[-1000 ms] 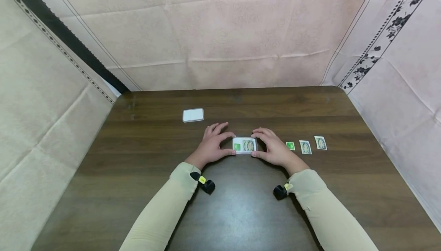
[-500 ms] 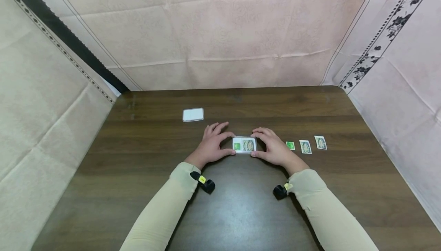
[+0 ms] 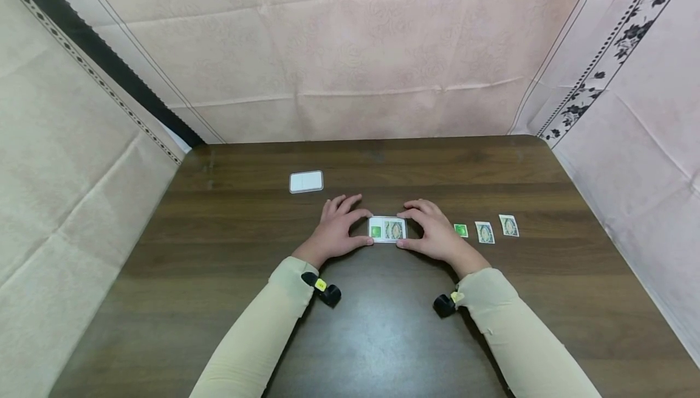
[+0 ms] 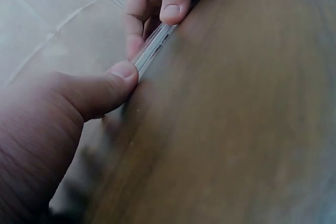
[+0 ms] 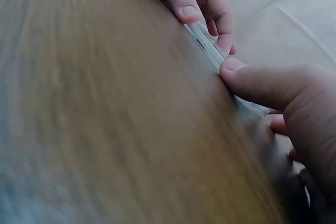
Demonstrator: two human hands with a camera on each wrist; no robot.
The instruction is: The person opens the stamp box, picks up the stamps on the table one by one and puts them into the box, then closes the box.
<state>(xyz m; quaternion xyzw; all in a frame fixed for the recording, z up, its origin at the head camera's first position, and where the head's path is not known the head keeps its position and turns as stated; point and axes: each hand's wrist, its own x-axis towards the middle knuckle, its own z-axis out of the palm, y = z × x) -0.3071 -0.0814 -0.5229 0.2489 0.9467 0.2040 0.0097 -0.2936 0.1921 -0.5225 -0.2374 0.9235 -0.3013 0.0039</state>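
Note:
A flat, clear-edged case lies on the brown table in the middle of the head view. Through its top show a green square and two oval-patterned stamps on white. My left hand grips its left end, thumb at the near edge and index finger at the far edge. At the opposite end, the thumb and index finger of my right hand hold it the same way. Seen from the left wrist, the case is thin and edge-on between both hands; the right wrist view shows clear film along the case.
Right of my right hand lie a small green stamp and two oval-patterned stamps, one nearer and one farther right. A white rectangular case lies farther back on the left. Pale cloth hangs behind the table.
The outer fingers of my right hand have shifted very slightly. Both hands stay at the ends of the case, which keeps its place.

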